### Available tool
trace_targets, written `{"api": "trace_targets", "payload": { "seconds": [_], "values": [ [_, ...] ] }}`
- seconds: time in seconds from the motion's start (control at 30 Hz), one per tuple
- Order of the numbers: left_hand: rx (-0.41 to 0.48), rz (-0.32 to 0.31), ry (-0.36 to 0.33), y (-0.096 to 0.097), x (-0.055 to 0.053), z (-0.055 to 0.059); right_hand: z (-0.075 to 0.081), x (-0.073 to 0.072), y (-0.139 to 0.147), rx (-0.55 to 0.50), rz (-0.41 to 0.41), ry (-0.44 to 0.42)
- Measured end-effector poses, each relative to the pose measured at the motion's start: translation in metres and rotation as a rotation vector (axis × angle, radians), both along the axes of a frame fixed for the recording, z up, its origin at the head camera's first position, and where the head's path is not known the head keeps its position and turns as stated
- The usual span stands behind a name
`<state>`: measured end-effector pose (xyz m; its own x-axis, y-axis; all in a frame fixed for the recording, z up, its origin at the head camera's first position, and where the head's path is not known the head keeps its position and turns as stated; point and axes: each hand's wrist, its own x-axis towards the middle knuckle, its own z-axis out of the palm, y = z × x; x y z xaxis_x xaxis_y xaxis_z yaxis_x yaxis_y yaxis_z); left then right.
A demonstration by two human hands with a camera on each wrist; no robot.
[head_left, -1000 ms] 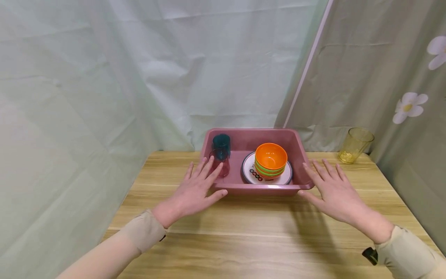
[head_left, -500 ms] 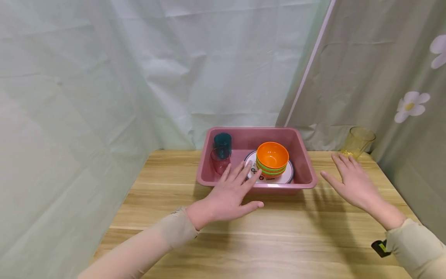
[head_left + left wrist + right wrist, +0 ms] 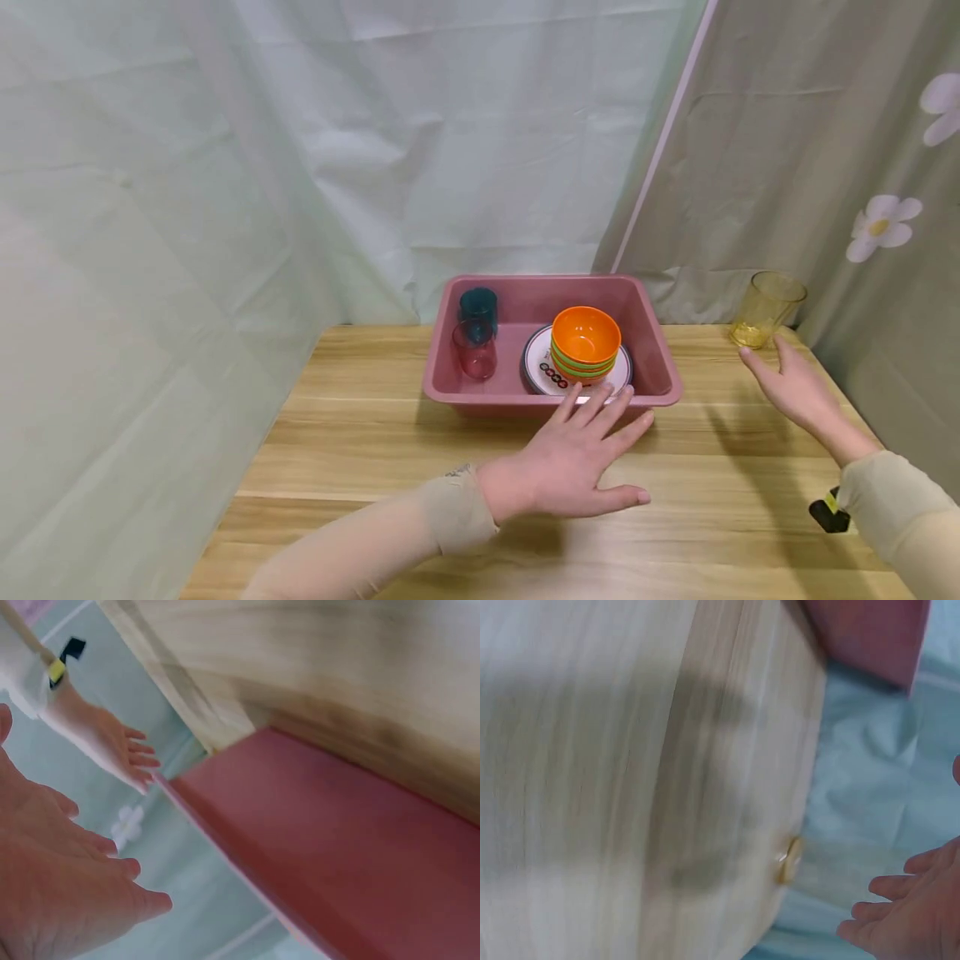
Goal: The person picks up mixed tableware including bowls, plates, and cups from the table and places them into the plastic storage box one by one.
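Note:
A clear yellow glass [image 3: 769,305] stands upright at the far right corner of the table. My right hand [image 3: 801,393] is just in front of it, thumb and fingers spread apart, holding nothing. In the right wrist view the glass's thick yellow base [image 3: 790,860] shows beyond the fingertips. Straight fingers fan out on my left hand [image 3: 572,465], which hovers over the table at the near edge of the pink plastic basin [image 3: 551,403]. Inside the basin, stacked orange and green bowls [image 3: 586,337] sit on white plates [image 3: 537,360]. A teal glass [image 3: 478,307] and a pink glass [image 3: 476,358] stand at its left.
The wooden table [image 3: 360,433] ends at a pale curtain [image 3: 480,150] behind the basin. A flowered curtain [image 3: 885,229] hangs along the right side, close to the yellow glass.
My right hand has moved right, from the basin's right edge to the yellow glass. My left hand has moved right and nearer, off the glasses' side of the basin. The dishes have stayed put.

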<state>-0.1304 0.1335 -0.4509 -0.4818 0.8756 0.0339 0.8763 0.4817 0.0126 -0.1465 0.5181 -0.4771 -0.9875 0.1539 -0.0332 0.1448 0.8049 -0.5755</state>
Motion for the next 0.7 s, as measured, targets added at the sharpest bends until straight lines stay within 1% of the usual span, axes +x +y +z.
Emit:
{"api": "trace_targets", "payload": {
  "seconds": [0.13,0.23,0.3,0.43,0.53,0.6,0.7],
  "values": [
    [-0.048,-0.023,-0.013,0.015,0.010,-0.004,-0.003,-0.006,0.018,-0.111,-0.074,-0.038],
    [-0.078,-0.033,-0.030,0.025,0.015,-0.006,-0.003,-0.010,0.029,-0.193,-0.141,-0.074],
    [-0.091,-0.037,-0.035,0.032,0.017,-0.007,-0.004,-0.014,0.035,-0.226,-0.183,-0.083],
    [-0.108,-0.038,-0.024,0.044,0.021,-0.008,-0.005,-0.026,0.046,-0.312,-0.261,-0.056],
    [-0.116,-0.036,-0.036,0.052,0.024,-0.009,-0.003,-0.036,0.051,-0.380,-0.323,-0.033],
    [-0.119,-0.036,-0.044,0.055,0.025,-0.009,-0.002,-0.042,0.054,-0.407,-0.354,-0.028],
    [-0.125,-0.035,-0.046,0.059,0.027,-0.010,0.000,-0.051,0.057,-0.408,-0.381,-0.042]
  ]
}}
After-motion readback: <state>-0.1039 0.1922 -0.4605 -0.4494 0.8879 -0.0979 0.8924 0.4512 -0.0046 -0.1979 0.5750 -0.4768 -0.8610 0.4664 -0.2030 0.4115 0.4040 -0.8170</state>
